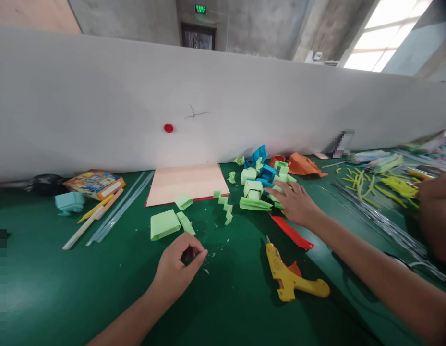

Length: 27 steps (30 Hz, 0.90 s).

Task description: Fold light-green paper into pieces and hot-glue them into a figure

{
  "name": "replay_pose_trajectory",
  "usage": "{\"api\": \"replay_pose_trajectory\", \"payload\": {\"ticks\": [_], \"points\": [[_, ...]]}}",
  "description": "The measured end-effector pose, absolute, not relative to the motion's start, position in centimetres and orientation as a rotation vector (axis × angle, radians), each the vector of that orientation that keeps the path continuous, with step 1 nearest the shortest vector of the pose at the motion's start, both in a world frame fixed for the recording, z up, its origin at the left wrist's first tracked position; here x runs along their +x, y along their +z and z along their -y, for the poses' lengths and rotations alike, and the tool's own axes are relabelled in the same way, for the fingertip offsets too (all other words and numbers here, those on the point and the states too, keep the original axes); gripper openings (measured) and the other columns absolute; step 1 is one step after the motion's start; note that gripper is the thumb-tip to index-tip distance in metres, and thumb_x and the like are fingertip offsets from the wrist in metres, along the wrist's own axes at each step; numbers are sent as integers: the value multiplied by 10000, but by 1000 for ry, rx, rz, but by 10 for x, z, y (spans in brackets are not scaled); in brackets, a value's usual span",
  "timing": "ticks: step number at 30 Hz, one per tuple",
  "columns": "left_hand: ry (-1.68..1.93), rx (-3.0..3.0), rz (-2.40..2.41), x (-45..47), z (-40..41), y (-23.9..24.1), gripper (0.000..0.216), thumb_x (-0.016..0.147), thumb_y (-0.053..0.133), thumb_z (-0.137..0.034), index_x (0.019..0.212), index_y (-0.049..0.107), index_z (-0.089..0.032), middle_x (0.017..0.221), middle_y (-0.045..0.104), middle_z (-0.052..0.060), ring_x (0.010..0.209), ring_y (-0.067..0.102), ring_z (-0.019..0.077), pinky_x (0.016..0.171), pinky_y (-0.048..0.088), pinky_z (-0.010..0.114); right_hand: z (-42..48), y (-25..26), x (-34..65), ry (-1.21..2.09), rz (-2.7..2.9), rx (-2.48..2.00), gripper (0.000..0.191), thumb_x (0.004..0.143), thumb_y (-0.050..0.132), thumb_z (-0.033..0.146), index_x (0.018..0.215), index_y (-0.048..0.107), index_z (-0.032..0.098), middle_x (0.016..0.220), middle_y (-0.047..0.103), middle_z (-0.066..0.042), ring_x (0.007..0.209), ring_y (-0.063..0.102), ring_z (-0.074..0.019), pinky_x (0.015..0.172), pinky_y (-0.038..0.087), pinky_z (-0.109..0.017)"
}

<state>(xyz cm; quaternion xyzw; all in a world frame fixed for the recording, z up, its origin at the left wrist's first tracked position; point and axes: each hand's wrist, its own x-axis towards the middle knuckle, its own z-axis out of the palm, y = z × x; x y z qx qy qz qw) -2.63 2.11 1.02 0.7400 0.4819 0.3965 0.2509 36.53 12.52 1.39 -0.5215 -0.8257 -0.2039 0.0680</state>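
Observation:
My left hand (177, 266) rests on the green table (46, 288) with its fingers curled into a loose pinch; what it holds, if anything, is too small to make out. Just above it lie folded light-green paper pieces (165, 224). My right hand (295, 202) reaches forward with its fingers spread flat over a pile of green and blue folded paper shapes (260, 185). A red serrated plastic blade (292, 232) lies under my right wrist, and a yellow glue gun (291, 278) lies between my forearms.
A pink sheet (186, 182) lies against the white partition wall (136, 105). At the left are an orange box (95, 183), a light-blue paper figure (69, 202) and several long sticks (114, 211). Orange paper (302, 165) and yellow-green strips (367, 182) sit at the right. Another person's arm (437, 216) shows at the right edge.

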Motion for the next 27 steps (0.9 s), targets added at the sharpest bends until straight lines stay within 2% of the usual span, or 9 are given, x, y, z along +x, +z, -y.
{"api": "replay_pose_trajectory", "payload": {"ticks": [5, 8, 12, 15, 18, 20, 23, 27], "points": [[1061, 1988, -1328, -27, -21, 10, 142, 900, 598, -275, 771, 604, -215, 702, 609, -11, 574, 535, 123, 524, 422, 227, -122, 22, 375, -323, 2570, -1444, 782, 756, 586, 94, 1496, 458, 314, 1516, 427, -128, 1336, 416, -406, 1079, 377, -614], [1054, 1978, -1344, -28, -23, 9, 129, 895, 615, -292, 789, 614, -219, 694, 613, -14, 564, 537, 127, 515, 417, 230, -118, 26, 375, -126, 2414, -1370, 721, 814, 622, 196, 1498, 426, 312, 1475, 435, -129, 1383, 412, -368, 1143, 329, -590], [1037, 1959, -1357, -28, -25, 6, 133, 890, 629, -315, 795, 615, -223, 685, 606, -19, 566, 546, 134, 519, 421, 235, -123, 26, 379, 41, 2218, -1345, 713, 823, 671, 289, 1491, 423, 305, 1503, 405, -130, 1462, 346, -367, 1196, 267, -594], [1024, 1949, -1363, -28, -25, 5, 128, 893, 622, -312, 799, 614, -226, 688, 606, -22, 572, 546, 134, 526, 428, 237, -131, 26, 387, 147, 2166, -1375, 714, 835, 678, 323, 1500, 419, 287, 1527, 425, -141, 1453, 374, -380, 1158, 340, -603], [1024, 1954, -1356, -28, -24, 5, 129, 892, 621, -308, 794, 614, -225, 680, 604, -22, 563, 540, 131, 517, 422, 233, -138, 25, 392, 215, 2167, -1371, 686, 869, 661, 321, 1506, 410, 276, 1471, 536, -134, 1367, 510, -353, 1080, 463, -541], [1037, 1963, -1344, -28, -24, 6, 129, 890, 622, -300, 788, 614, -223, 683, 606, -19, 563, 540, 128, 515, 421, 231, -140, 24, 391, 238, 2160, -1348, 695, 879, 666, 328, 1515, 392, 274, 1461, 557, -128, 1322, 564, -329, 1050, 505, -497], [1044, 1970, -1333, -27, -24, 7, 122, 891, 617, -284, 786, 612, -222, 693, 605, -18, 568, 537, 125, 519, 421, 229, -140, 23, 386, 225, 2155, -1303, 748, 860, 706, 336, 1529, 378, 277, 1518, 494, -136, 1328, 558, -331, 1062, 504, -502], [1033, 1976, -1330, -27, -24, 7, 121, 899, 608, -277, 790, 605, -223, 699, 599, -21, 573, 529, 123, 528, 417, 230, -136, 25, 378, 194, 2182, -1217, 762, 856, 709, 299, 1540, 373, 305, 1571, 439, -117, 1431, 449, -337, 1124, 450, -531]]}}
